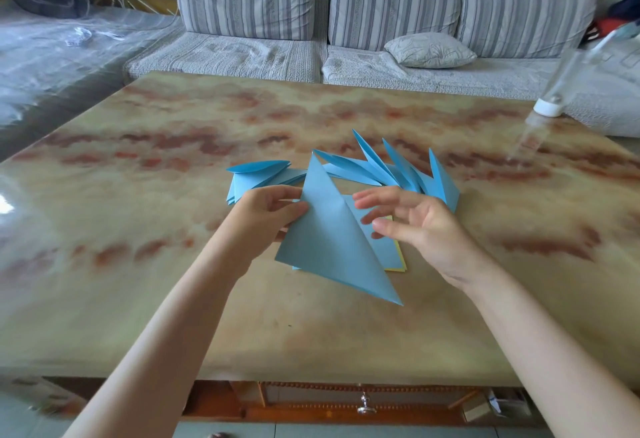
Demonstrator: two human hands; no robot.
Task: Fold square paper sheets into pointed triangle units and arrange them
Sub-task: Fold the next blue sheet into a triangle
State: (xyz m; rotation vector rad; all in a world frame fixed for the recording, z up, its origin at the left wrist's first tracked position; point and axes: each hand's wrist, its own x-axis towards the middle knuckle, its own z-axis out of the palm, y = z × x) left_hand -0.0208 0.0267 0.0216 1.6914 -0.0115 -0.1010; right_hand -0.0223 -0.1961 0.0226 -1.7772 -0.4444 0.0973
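Note:
My left hand (268, 210) grips a blue paper sheet folded into a long pointed triangle (329, 236), held above the table with its sharp tip toward me. My right hand (412, 229) hovers just right of it, fingers spread, holding nothing. Under the triangle lies a flat stack of square sheets (389, 254), blue on top with a yellow edge showing. Behind the hands several finished blue pointed units (391, 169) fan out with tips up. A small pile of folded blue pieces (258, 172) sits at the left of that fan.
The marbled table top (173, 160) spreads wide on both sides. A clear plastic bottle with a white cap (549, 105) lies at the far right edge. A striped grey sofa (381, 14) stands behind the table. A drawer knob (366, 404) shows below the near edge.

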